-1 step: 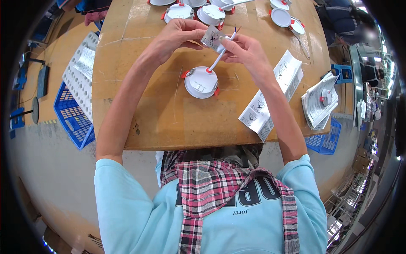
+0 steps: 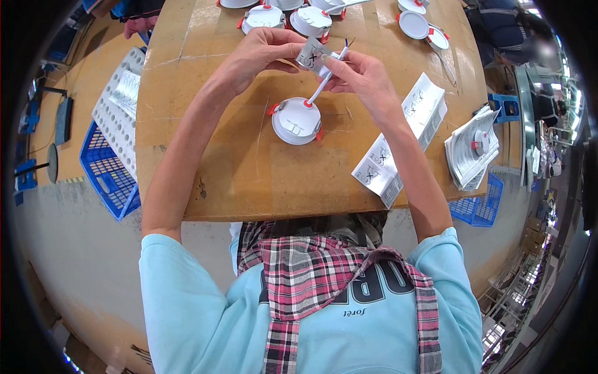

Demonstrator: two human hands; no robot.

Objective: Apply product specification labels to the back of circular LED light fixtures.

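Note:
A silver printed label [image 2: 309, 55] is stretched between my two hands above the table. The fingers of my left hand [image 2: 265, 55] are closed on its left edge. With thumb and fingers pinched, my right hand [image 2: 364, 76] holds the label's right side against a white cable [image 2: 318, 92]. Coloured wire ends stick out past those fingers. The cable rises from a red grommet on a round white downlight [image 2: 295, 126], which lies on the table with its red spring clips at the sides. My fingers hide part of the label.
On the wooden table [image 2: 237, 177], a folded label sheet [image 2: 378, 159] lies beside my right forearm. Farther right is a stack of label sheets [image 2: 468, 156] with a small white-and-red piece on top. Several downlights [image 2: 309, 22] sit at the far edge. A blue basket [image 2: 99, 159] stands left.

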